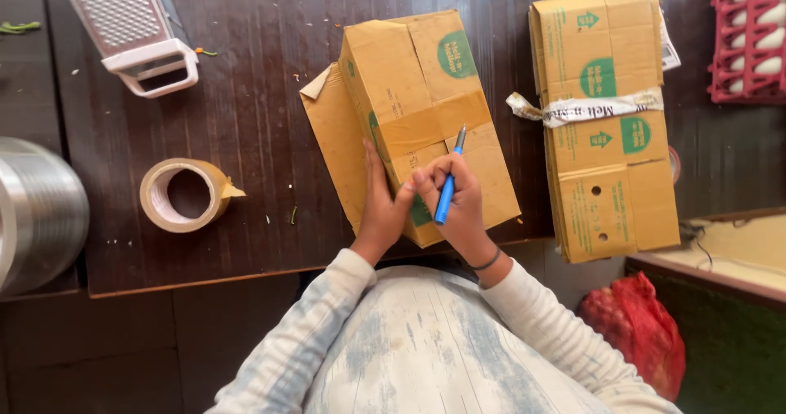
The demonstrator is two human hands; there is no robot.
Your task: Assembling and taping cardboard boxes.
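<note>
Head view: right hand [460, 201] grips blue pen [448, 186], left hand [381, 205] flat-fingered steadies cardboard box [426, 111]

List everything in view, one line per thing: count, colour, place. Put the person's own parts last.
taped box: 1, brown, table centre, under both hands
blue pen: 1, blue, in right hand, tip on the box
flattened boxes: 1 tied stack, brown, right of the box
tape roll: 1, tan, table left
grater: 1, metal and white, top left
egg tray: 1, red, top right
mesh sack: 1, red, floor right
metal pot: 1, silver, left edge
table: 1, dark brown
left hand: 1, on the box's side
right hand: 1, gripping the pen
</note>
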